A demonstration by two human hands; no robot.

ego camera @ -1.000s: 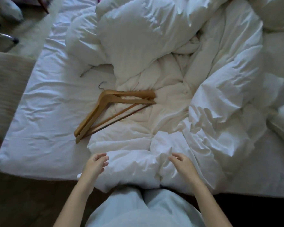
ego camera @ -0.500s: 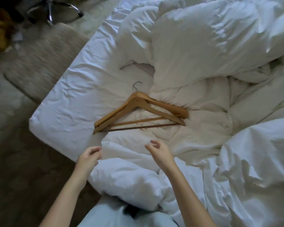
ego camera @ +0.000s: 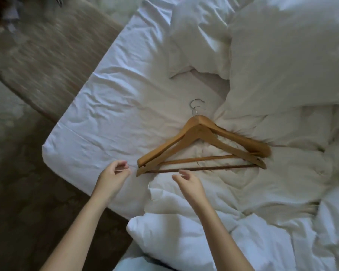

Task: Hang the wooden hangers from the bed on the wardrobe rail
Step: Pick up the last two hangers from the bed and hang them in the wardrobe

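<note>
Two wooden hangers (ego camera: pixel 200 133) lie stacked on the white bed sheet (ego camera: pixel 114 118), their metal hooks (ego camera: pixel 196 106) pointing away from me. My left hand (ego camera: pixel 112 177) hovers just left of the hangers' near left tips, fingers curled and apart, holding nothing. My right hand (ego camera: pixel 190 182) reaches toward the lower crossbar (ego camera: pixel 213 168), fingertips almost at it, fingers spread and empty. No wardrobe or rail is in view.
A rumpled white duvet (ego camera: pixel 282 65) covers the bed's right and near side. The bed's corner (ego camera: pixel 47 149) juts left over a dark patterned floor (ego camera: pixel 24 202). A striped brown rug (ego camera: pixel 47 55) lies beyond it.
Both hands have moved forward toward the hangers. The view has swung, so the hangers now lie closer, with the hooks pointing away from me.
</note>
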